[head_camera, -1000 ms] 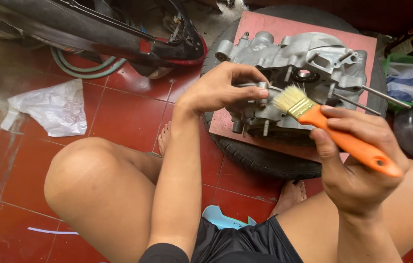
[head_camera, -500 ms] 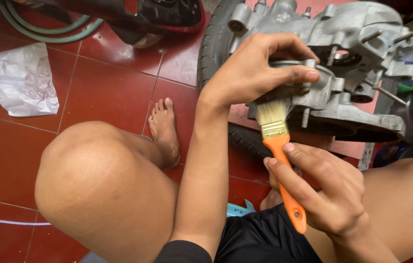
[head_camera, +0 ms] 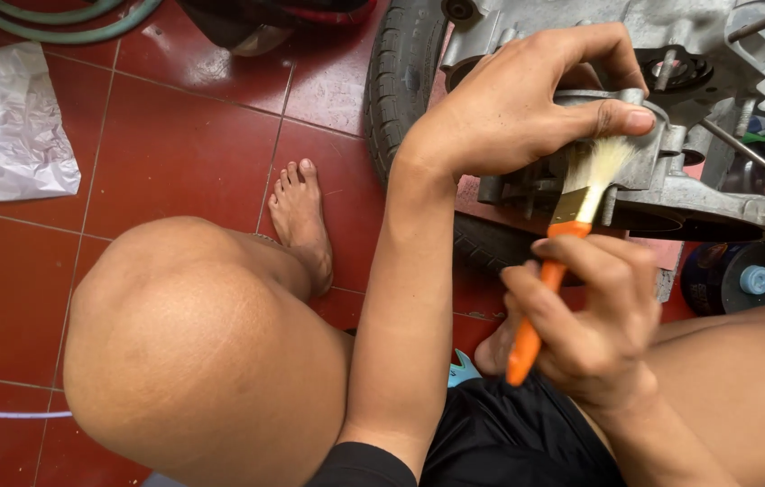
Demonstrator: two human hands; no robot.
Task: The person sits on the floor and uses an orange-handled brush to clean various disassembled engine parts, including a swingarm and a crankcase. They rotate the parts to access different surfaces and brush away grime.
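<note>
Nearest the camera, my bent left knee [head_camera: 193, 352] fills the lower left of the view, bare foot [head_camera: 299, 221] flat on the red floor tiles [head_camera: 175, 144]. Just right of it, my right hand [head_camera: 594, 320] is closed around the orange handle of a paintbrush [head_camera: 552, 271], fingers wrapped over the grip, the handle angled up and to the right, so that its pale bristles splay against the grey metal engine casing [head_camera: 671, 180]. The bristles are fanned and bent where they meet the casing's rounded housing, below my left thumb. My left hand [head_camera: 527, 104] comes in from below, forearm nearly upright, and clamps the top of that housing: fingers curled over the upper edge, thumb pressed along the front. The casing is cast aluminium, dull and grimy, with studs and bores showing, and rests on a reddish board [head_camera: 491, 194] laid over a black tyre [head_camera: 400, 81]. Farther off, a crumpled sheet of white plastic [head_camera: 8, 126] lies on the tiles at upper left, and a green hose [head_camera: 58, 22] curves along the top edge.
</note>
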